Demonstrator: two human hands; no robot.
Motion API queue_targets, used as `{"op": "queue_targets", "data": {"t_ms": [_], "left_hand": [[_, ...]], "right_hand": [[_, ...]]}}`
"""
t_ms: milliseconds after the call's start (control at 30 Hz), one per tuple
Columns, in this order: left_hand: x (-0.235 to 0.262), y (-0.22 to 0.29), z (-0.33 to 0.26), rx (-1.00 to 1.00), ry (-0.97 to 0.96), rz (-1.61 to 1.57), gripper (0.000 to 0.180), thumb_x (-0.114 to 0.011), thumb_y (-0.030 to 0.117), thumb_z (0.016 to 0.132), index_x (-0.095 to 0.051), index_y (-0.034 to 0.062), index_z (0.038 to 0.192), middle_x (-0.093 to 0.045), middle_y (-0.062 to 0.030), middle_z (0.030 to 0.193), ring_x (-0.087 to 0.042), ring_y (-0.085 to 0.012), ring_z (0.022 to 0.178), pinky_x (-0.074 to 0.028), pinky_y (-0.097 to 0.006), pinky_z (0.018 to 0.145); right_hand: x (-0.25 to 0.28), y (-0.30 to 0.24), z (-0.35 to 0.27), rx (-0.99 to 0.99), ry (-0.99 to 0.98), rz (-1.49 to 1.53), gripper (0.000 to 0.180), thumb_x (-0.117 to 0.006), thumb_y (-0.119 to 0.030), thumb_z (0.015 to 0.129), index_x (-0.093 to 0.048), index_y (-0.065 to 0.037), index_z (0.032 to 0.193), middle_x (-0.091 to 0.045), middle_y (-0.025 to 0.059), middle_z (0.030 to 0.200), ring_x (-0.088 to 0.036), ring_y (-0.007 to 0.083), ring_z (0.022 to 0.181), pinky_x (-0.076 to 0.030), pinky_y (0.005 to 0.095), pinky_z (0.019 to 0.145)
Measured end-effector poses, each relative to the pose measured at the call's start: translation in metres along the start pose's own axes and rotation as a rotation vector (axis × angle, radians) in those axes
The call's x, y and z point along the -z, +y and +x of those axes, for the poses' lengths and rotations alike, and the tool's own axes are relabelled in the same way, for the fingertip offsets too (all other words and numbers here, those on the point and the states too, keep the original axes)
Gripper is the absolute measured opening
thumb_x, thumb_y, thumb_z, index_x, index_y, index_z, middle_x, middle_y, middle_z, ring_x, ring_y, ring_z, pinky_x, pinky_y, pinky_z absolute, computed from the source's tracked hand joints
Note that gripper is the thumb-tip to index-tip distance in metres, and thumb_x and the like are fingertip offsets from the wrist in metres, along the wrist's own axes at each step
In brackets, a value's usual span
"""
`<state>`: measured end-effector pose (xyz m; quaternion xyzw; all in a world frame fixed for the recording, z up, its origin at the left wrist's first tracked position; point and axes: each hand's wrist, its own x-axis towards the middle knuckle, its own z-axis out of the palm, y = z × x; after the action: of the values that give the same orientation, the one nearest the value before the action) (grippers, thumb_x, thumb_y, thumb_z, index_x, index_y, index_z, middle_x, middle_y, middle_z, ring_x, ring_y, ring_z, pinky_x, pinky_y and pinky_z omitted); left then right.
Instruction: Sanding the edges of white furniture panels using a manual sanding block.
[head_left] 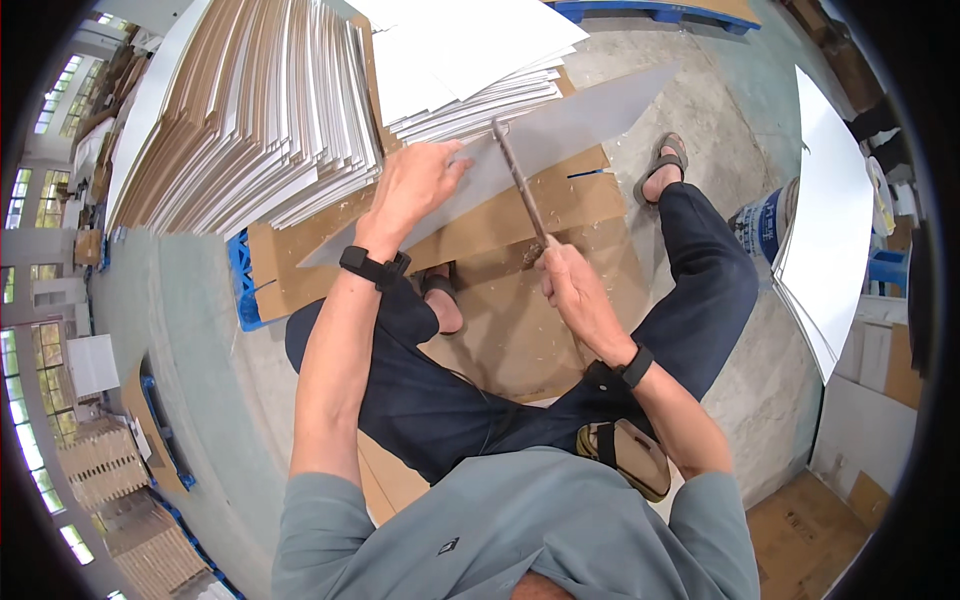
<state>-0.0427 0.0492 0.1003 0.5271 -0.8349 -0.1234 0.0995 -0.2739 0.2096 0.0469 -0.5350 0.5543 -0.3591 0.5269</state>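
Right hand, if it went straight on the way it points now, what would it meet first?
Probably the gray sheet: the right hand points forward and slightly left along its long thin tool, which crosses that sheet in view. The brown cardboard nearer it seems lower, though depth is unclear.

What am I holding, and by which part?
Your right grip holds a long thin tool by its near end. Your left grip is at the upper edge of a grey sheet; a hold there can't be told.
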Motion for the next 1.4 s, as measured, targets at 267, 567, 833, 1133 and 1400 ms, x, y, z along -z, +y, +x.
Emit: {"op": "queue_targets", "data": {"t_ms": [267,567,833,1133,1400], "left_hand": [[-0.014,0.019,-0.021,-0.011,-0.017,0.037,0.023,-0.062,0.022,0.099,-0.070,0.0063,0.112,-0.069,-0.0235,0.083,-0.066,-0.0455,0.082,-0.053,-0.053,0.072],[-0.033,0.032,-0.045,-0.064,0.090,-0.049,0.024,-0.060,0.015,0.097,-0.073,0.0070,0.115,-0.072,-0.0237,0.094,-0.070,-0.0427,0.087,-0.056,-0.051,0.075],[-0.036,0.043,-0.054,-0.104,0.124,-0.051,0.013,-0.055,0.003,0.092,-0.067,0.0042,0.096,-0.069,-0.0213,0.084,-0.069,-0.0420,0.081,-0.054,-0.051,0.068],[-0.065,0.063,-0.085,-0.101,0.014,-0.118,0.039,-0.055,-0.005,0.087,-0.065,-0.0005,0.124,-0.071,-0.0216,0.105,-0.070,-0.0405,0.089,-0.058,-0.048,0.077],[-0.088,0.080,-0.105,-0.055,0.049,-0.159,0.038,-0.055,-0.005,0.088,-0.063,-0.0038,0.125,-0.070,-0.0215,0.114,-0.071,-0.0382,0.098,-0.061,-0.044,0.082]], "right_hand": [[0.015,-0.009,0.037,0.232,0.103,-0.153,0.045,-0.041,-0.032,0.113,-0.055,0.002,0.139,-0.054,0.0133,0.088,-0.055,0.0266,0.082,-0.047,0.0395,0.078],[0.038,-0.024,-0.023,-0.002,0.017,0.036,0.042,-0.041,-0.037,0.113,-0.059,0.000,0.108,-0.052,0.0031,0.076,-0.051,0.0121,0.066,-0.044,0.0278,0.064],[0.031,-0.002,-0.048,-0.113,-0.079,-0.050,0.045,-0.043,-0.039,0.113,-0.060,0.000,0.125,-0.055,0.0034,0.084,-0.052,0.0098,0.069,-0.046,0.0276,0.065],[0.043,-0.016,-0.052,-0.141,-0.029,0.080,0.048,-0.038,-0.042,0.114,-0.060,0.000,0.123,-0.055,0.0036,0.081,-0.052,0.0104,0.067,-0.044,0.0269,0.063],[0.051,-0.001,-0.057,-0.202,-0.121,0.086,0.051,-0.036,-0.046,0.114,-0.058,-0.001,0.105,-0.054,0.0018,0.072,-0.052,0.0104,0.064,-0.044,0.0263,0.063]]}}
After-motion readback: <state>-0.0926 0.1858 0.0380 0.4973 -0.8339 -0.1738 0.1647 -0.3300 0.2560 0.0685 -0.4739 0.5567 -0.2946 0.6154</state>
